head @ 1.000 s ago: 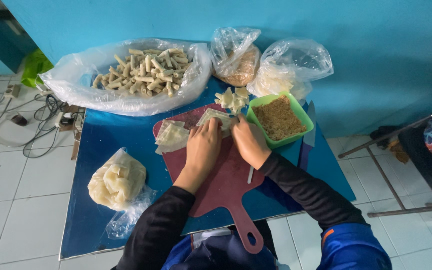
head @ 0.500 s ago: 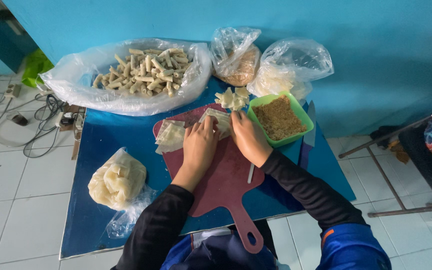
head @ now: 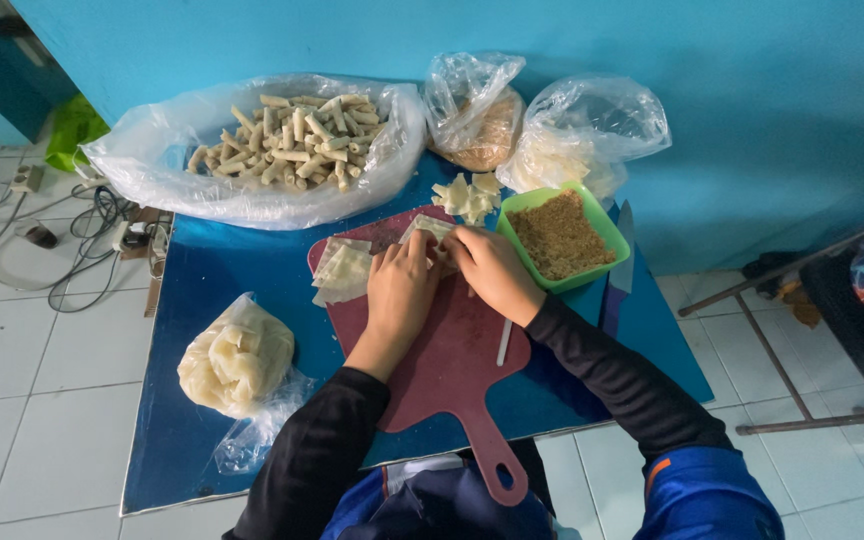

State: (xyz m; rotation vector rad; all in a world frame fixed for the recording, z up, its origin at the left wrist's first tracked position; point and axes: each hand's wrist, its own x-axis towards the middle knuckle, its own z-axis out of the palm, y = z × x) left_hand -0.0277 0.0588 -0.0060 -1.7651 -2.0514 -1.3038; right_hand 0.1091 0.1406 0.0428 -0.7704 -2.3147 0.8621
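Observation:
Both my hands work at the far end of a dark red cutting board (head: 452, 370) on a blue table (head: 212, 270). My left hand (head: 400, 290) and my right hand (head: 490, 268) pinch a pale thin wrapper (head: 430, 232) between their fingertips, folding it against the board. A small stack of more wrappers (head: 342, 270) lies on the board just left of my left hand. A green square tub (head: 607, 232) of brown crumbs stands right of my right hand.
A big clear bag of finished pale rolls (head: 282, 140) fills the far left. Two tied bags (head: 482, 120) (head: 582, 140) stand against the blue wall. Pale cut pieces (head: 467, 195) lie behind the board. A bag of wrappers (head: 237, 355) sits near left. Cables (head: 62, 240) lie on the floor.
My hands shifted slightly together on the wrapper, the fingers curling it tighter. Nothing else on the table moved.

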